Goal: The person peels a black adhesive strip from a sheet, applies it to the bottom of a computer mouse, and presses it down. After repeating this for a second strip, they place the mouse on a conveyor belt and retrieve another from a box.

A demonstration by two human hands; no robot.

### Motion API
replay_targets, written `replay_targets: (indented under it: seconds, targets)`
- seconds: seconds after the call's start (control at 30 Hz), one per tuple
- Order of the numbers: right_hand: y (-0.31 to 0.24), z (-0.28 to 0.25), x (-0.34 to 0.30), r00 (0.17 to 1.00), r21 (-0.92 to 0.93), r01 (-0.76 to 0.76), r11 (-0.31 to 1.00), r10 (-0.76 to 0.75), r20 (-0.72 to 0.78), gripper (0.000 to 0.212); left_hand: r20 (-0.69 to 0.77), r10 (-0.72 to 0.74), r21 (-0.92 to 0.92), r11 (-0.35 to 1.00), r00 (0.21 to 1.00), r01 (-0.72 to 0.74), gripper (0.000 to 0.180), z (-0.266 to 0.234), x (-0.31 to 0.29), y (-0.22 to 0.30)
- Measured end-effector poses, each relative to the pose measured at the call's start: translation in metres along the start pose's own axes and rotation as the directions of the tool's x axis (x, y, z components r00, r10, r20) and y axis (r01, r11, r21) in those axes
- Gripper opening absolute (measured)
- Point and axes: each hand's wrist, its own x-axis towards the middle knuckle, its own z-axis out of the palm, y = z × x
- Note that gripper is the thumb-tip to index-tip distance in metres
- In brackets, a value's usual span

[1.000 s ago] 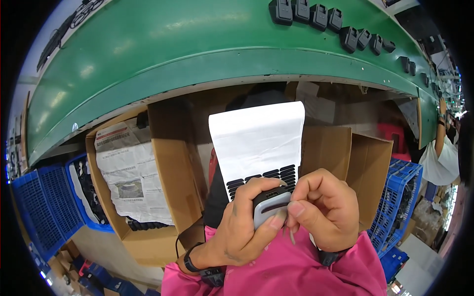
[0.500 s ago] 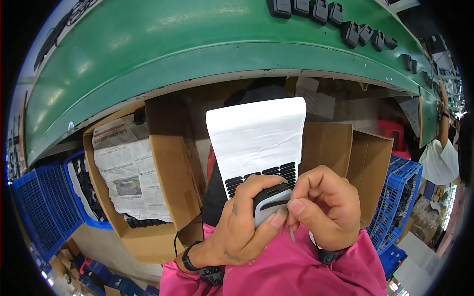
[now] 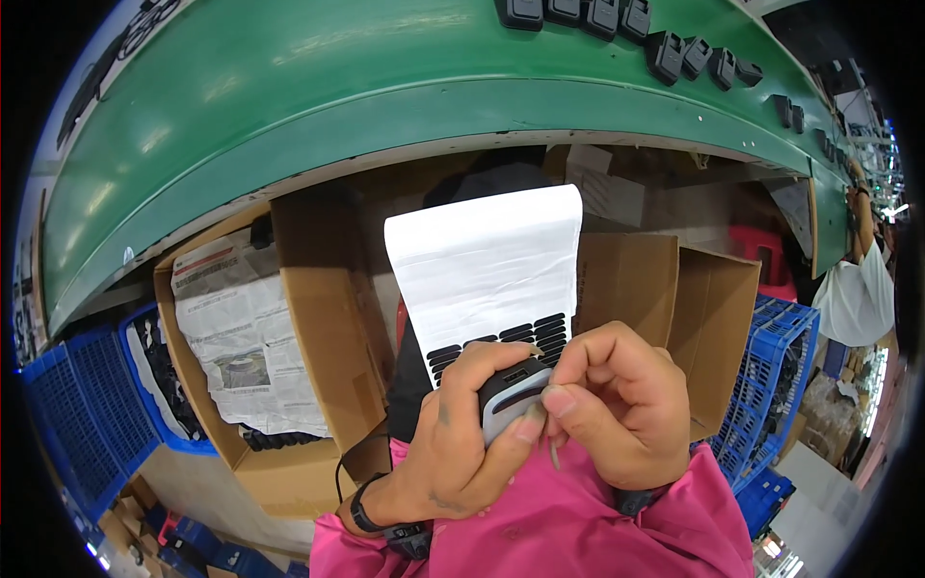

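My left hand point(image 3: 464, 438) is wrapped round a small rounded device point(image 3: 511, 393) with a black end and a light grey face; a dark slot runs along that face. My right hand point(image 3: 621, 405) is closed in a pinch, its thumb and fingertips right at the edge of the device. Whatever lies between those fingertips is too small to make out. A thin greyish strip point(image 3: 555, 455) shows just below the right fingertips. Behind my hands, a white sheet point(image 3: 487, 260) with rows of black oblong stickers point(image 3: 551, 337) lies over my lap, its lower part hidden by the hands.
A green bench point(image 3: 318, 72) crosses the far side, with several black cradle-like units point(image 3: 665, 58) on it. An open cardboard box point(image 3: 323, 318) with newspaper point(image 3: 246, 332) stands left, another box point(image 3: 713, 328) right. Blue crates point(image 3: 771, 385) flank both sides. Another person's arm point(image 3: 864, 226) shows far right.
The whole view has shifted slightly, so the bench and sheet appear a little higher and further left. My left hand keeps its hold on the device, and the right stays pinched beside it.
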Motion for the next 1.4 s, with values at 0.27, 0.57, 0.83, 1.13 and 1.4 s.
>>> replay_targets:
  seconds: [0.27,0.57,0.83,1.13,1.4]
  targets:
    - [0.000,0.005,0.002,0.999,-0.085,0.021,0.996,-0.024,-0.031,0.006,-0.002,0.048,0.083,0.995,0.999,-0.047,0.048,-0.001,0.003,0.000]
    - [0.045,-0.027,0.015,0.977,-0.002,-0.150,0.989,0.148,-0.153,0.021,-0.074,-0.257,-0.357,0.909,0.964,0.215,0.046,-0.006,0.000,-0.010]
    - [0.083,-0.033,0.016,0.934,-0.067,-0.236,0.969,0.208,-0.292,0.015,-0.161,-0.347,-0.533,0.819,0.924,0.214,0.028,-0.033,-0.002,-0.025]
    - [0.168,-0.120,0.017,0.866,-0.207,-0.309,0.928,0.185,-0.465,0.014,-0.646,-0.636,-0.683,0.729,0.422,0.051,0.024,-0.212,-0.024,-0.158]
    - [0.234,-0.152,0.011,0.805,-0.285,-0.478,0.831,0.283,-0.522,0.014,-0.826,0.024,0.414,0.705,0.563,0.576,0.030,-0.392,-0.024,-0.321]
